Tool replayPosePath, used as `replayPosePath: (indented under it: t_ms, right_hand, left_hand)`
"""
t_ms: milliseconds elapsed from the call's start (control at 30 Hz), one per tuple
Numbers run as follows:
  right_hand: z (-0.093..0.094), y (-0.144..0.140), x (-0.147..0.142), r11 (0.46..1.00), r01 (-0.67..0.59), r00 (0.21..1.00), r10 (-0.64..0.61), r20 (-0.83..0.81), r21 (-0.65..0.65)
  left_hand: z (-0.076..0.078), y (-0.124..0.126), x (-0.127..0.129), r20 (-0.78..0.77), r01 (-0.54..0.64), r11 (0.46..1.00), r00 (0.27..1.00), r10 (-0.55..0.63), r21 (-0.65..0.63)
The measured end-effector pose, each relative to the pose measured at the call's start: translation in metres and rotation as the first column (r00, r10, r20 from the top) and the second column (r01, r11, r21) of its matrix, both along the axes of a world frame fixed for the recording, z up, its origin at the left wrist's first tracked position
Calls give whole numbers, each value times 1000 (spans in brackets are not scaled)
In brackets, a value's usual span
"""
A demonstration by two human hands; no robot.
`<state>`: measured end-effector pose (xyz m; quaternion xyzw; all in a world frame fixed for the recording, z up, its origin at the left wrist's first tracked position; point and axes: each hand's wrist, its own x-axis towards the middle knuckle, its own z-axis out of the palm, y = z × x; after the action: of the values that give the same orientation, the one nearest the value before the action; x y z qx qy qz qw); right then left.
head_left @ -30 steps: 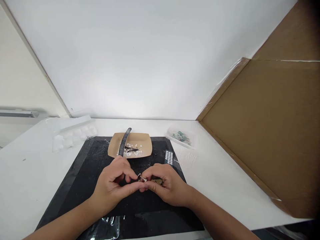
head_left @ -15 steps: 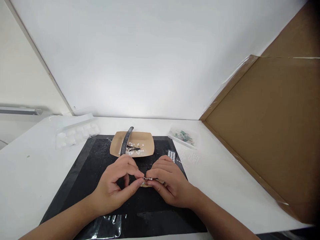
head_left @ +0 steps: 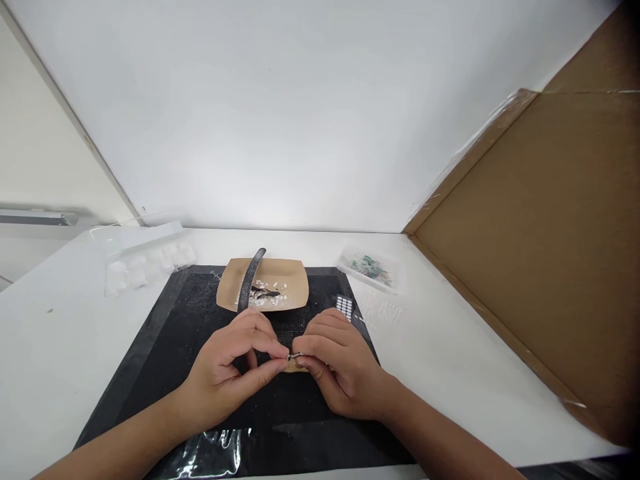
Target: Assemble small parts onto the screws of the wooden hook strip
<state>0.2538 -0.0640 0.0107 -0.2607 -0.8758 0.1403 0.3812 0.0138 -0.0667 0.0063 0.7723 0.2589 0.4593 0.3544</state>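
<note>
Two bare hands meet above a black mat (head_left: 165, 347) on a white tabletop (head_left: 450, 360). The left hand (head_left: 227, 373) and right hand (head_left: 337, 367) are both closed in a pinch, fingertips touching, gripping a tiny metal part (head_left: 295, 356) between them; its details are too small to tell. Just beyond the hands sits a brown paper tray (head_left: 295, 277) holding small white bits, with a dark curved strip (head_left: 249, 280) lying across it. Beyond the right hand lies a clear bag (head_left: 373, 270); far beyond the left hand, a clear plastic tray (head_left: 145, 260). Brown cardboard (head_left: 540, 253) stands well to the right.
</note>
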Motion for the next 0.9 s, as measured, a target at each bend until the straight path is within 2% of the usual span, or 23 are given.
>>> replayPosePath:
  t_ms: [233, 333, 467, 667, 900]
  right_hand:
    - [-3, -1, -1, 999, 21, 1000, -22, 15, 46]
    - [-2, 0, -1, 996, 25, 999, -27, 31, 90]
    - [-4, 2, -2, 987, 12, 999, -19, 39, 160]
    - [-4, 1, -4, 978, 27, 997, -42, 68, 207]
    - [-5, 1, -5, 980, 30, 993, -51, 104, 196]
  left_hand:
    - [0, -4, 2, -19, -24, 992, 1000, 22, -123]
    - [-2, -5, 2, -40, -23, 991, 999, 18, -131]
    - [-3, -7, 3, -88, -28, 995, 996, 19, -99]
    - [-5, -9, 4, -109, -56, 998, 992, 59, 29]
    - [-9, -8, 4, -131, -90, 996, 987, 90, 11]
